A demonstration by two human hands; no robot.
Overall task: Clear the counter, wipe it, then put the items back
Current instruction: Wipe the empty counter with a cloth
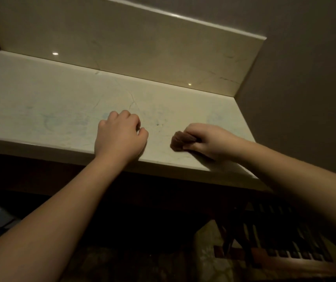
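The counter [61,102] is bare across the middle of the frame. At centre right, the right hand [210,141] is closed around a bunched brown cloth [180,141] pressed near the front edge. The left hand [120,135] rests loosely curled, holding nothing I can see. In this dim light, faint bluish smears may be missed, and the small cloth could slip over the edge.

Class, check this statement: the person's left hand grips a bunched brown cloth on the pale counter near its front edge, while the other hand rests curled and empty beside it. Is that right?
Not quite. The head view shows the right hand gripping the bunched brown cloth on the pale counter near its front edge; the left hand is the one resting curled and empty beside it.
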